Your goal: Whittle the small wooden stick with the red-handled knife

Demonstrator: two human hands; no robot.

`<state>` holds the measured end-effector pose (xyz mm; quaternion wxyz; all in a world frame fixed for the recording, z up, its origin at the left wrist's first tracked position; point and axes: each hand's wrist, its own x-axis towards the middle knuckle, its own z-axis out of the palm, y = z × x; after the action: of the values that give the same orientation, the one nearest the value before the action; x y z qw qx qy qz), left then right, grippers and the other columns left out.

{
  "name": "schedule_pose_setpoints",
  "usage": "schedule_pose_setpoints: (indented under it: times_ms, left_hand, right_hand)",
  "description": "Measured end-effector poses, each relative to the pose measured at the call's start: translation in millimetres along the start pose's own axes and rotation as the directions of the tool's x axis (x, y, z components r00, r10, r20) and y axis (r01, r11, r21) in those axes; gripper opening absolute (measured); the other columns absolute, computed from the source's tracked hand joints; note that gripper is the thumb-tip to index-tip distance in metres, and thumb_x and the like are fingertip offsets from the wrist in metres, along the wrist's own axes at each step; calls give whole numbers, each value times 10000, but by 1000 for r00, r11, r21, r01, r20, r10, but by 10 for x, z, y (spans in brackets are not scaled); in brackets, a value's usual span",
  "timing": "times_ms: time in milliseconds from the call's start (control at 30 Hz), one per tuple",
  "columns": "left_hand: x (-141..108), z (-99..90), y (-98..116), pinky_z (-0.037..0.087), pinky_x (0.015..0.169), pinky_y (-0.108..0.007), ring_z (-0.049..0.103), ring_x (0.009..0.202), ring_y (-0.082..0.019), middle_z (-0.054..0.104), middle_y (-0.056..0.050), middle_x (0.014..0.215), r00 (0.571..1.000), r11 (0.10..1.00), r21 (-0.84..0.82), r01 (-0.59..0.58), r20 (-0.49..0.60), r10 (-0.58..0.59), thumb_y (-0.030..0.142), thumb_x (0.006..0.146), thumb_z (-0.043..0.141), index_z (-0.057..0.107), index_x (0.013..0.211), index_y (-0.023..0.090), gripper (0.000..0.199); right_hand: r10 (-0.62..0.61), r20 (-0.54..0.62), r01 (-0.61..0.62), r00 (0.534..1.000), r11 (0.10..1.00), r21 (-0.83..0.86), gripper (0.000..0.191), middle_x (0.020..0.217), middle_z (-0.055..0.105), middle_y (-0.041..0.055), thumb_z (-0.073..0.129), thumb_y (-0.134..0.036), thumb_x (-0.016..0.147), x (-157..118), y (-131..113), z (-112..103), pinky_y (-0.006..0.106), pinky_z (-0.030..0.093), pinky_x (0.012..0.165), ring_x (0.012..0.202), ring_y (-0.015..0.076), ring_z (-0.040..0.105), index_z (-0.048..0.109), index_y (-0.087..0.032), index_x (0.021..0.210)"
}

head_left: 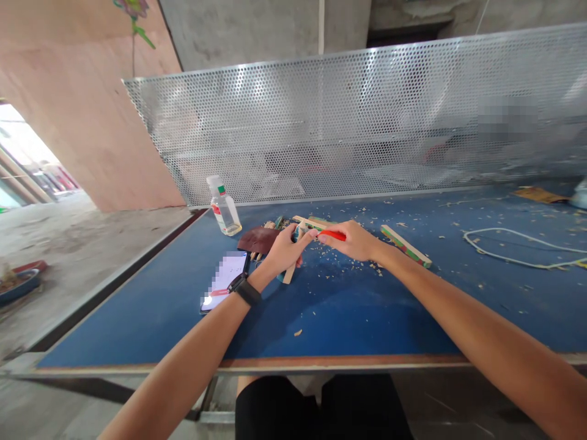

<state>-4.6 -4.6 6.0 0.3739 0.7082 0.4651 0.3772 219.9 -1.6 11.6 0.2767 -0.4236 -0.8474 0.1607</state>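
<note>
My left hand (287,249) is closed around a narrow wooden strip (289,274), whose pale lower end sticks out below the palm. A bluish painted part of the strip shows near the fingers. In my right hand (355,240) is a red-handled knife (333,234), pointing left toward the strip; its blade is too small to make out. The two hands nearly meet, with the left thumb close to the knife's front end. Pale wood shavings (367,266) lie scattered around and below them on the blue tabletop (348,324).
Left of my hands are a phone (224,278), a dark red curved piece (257,240) and a clear bottle (225,211). Painted wooden strips (406,246) lie behind and to the right. A white cord loop (518,264) rests far right. A perforated metal panel (321,128) borders the back.
</note>
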Motion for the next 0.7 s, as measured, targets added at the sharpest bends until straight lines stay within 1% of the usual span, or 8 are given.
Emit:
schedule_pose_setpoints:
  times_ms: [100, 167, 300, 400, 467, 600, 700]
  left_hand:
    - [-5, 9, 10, 410, 417, -239, 514, 382, -93, 517, 86, 535, 1000, 1000, -13, 4, 10, -4, 547, 971, 694, 552, 1019, 212, 367]
    - [-1, 13, -6, 416, 430, -239, 512, 390, -94, 511, 87, 524, 1000, 1000, -13, -16, 23, 16, 549, 969, 693, 552, 1006, 211, 369]
    - [15, 4, -57, 430, 440, -245, 515, 400, -106, 505, 86, 506, 997, 997, 25, -68, 30, 67, 587, 967, 673, 559, 989, 213, 391]
    - [33, -20, -91, 412, 424, -246, 517, 398, -113, 499, 85, 516, 998, 995, 82, -61, 5, 60, 610, 969, 655, 565, 1001, 220, 402]
    - [50, -36, -112, 398, 416, -243, 517, 394, -111, 496, 86, 527, 999, 995, 88, -48, -2, 48, 617, 972, 649, 551, 994, 229, 401]
    - [87, -48, -139, 387, 412, -235, 507, 395, -98, 490, 87, 552, 999, 999, 27, -38, -10, 38, 597, 982, 651, 529, 981, 241, 376]
    - [98, -47, -126, 392, 408, -234, 503, 406, -88, 491, 82, 592, 1000, 999, -33, 3, -14, -3, 554, 982, 674, 516, 959, 245, 348]
  right_hand:
    - [3, 27, -3, 1000, 1000, -10, 639, 678, 638, 24, 416, -761, 1012, -3, -2, -15, 356, 353, 620, 621, 184, 498, 762, -237, 892]
    - [10, 36, -10, 999, 1000, -15, 646, 676, 636, 26, 419, -774, 1008, -4, 7, -15, 358, 368, 622, 618, 187, 507, 758, -240, 876]
    - [22, 14, -22, 1000, 999, -34, 625, 702, 668, 28, 449, -761, 1003, -6, 16, 1, 359, 394, 646, 648, 197, 551, 780, -242, 891]
    - [46, -29, -47, 999, 998, -45, 593, 712, 696, 26, 484, -731, 1000, -5, -11, 21, 352, 381, 627, 640, 197, 569, 822, -243, 988]
    - [60, -50, -62, 997, 997, -43, 598, 710, 709, 26, 484, -724, 1003, -2, -39, 34, 348, 367, 607, 627, 197, 574, 841, -249, 1068]
    - [99, -101, -107, 990, 991, -77, 638, 732, 746, 33, 472, -759, 994, 4, -88, 67, 348, 383, 607, 632, 213, 614, 840, -289, 1221]
    - [107, -157, -131, 982, 980, -149, 627, 821, 792, 63, 477, -754, 992, 2, -118, 93, 355, 410, 629, 696, 244, 671, 832, -317, 1267]
